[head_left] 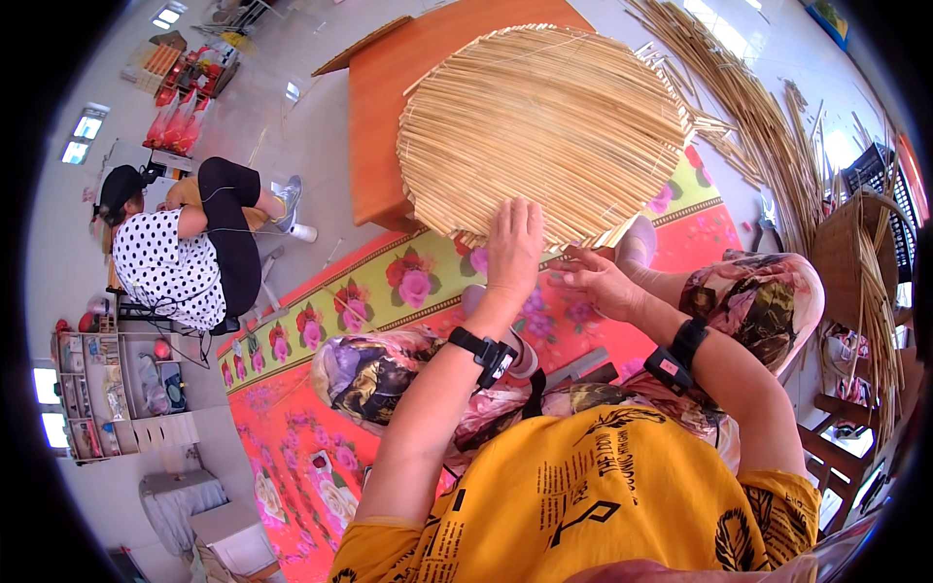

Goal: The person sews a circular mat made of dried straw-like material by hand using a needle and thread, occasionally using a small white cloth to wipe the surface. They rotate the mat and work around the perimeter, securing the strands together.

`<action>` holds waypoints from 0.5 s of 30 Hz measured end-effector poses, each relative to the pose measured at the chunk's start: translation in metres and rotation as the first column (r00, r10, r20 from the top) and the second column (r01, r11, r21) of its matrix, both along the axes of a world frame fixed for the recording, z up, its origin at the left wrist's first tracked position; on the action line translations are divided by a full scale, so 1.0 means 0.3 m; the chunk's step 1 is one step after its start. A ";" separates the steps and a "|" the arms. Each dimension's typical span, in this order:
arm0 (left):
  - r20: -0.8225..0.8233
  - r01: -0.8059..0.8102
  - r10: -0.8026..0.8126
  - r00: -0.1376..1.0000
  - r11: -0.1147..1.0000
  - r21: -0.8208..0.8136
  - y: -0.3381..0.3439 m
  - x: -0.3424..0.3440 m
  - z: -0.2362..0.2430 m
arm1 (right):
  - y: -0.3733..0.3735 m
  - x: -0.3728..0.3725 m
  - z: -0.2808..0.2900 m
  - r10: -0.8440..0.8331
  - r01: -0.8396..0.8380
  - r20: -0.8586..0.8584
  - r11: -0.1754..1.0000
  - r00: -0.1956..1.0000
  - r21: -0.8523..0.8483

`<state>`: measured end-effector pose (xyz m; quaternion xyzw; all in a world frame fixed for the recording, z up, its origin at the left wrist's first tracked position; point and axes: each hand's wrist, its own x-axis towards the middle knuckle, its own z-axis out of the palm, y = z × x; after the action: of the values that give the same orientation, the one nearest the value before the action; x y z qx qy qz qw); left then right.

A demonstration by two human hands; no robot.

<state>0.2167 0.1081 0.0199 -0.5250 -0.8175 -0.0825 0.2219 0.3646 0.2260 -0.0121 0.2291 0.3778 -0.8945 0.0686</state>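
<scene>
A large round straw mat (544, 136), made of parallel stalks side by side, leans over an orange table (379, 146), its near rim toward me. My left hand (515, 248) is closed over the near rim, fingers on the upper face; its thumb is hidden. Just right of it, my right hand (600, 282) is at the underside of the same rim, fingers apart and partly bent, with nothing visible in them. Whether its fingertips touch the rim I cannot tell. Pale thread lines cross the stalks near the mat's border.
Loose stalks (748, 126) lie in a long heap at right, by a woven basket (846, 253) and a black crate (880, 185). A red flowered floor mat (311, 437) lies under me. Another person (175, 253) sits at left, near a shelf of small goods (97, 389).
</scene>
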 end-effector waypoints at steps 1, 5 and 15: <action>0.061 0.006 -0.003 0.998 0.999 -0.048 -0.009 -0.007 -0.013 | 0.008 0.000 -0.027 -0.034 0.034 -0.013 0.997 0.999 -0.063; 0.188 0.079 -0.053 0.981 0.988 -0.134 -0.032 -0.018 -0.014 | 0.048 0.010 -0.143 -0.200 0.194 -0.005 0.956 0.980 -0.219; 0.709 -0.454 0.021 0.705 0.781 0.428 -0.083 -0.177 0.043 | 0.115 -0.055 -0.163 -0.602 0.608 0.188 0.793 0.776 0.035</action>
<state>0.1637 0.0834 0.0330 -0.2504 -0.8397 -0.4769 0.0695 0.3481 0.2605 -0.0611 0.4210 0.2635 -0.8483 -0.1835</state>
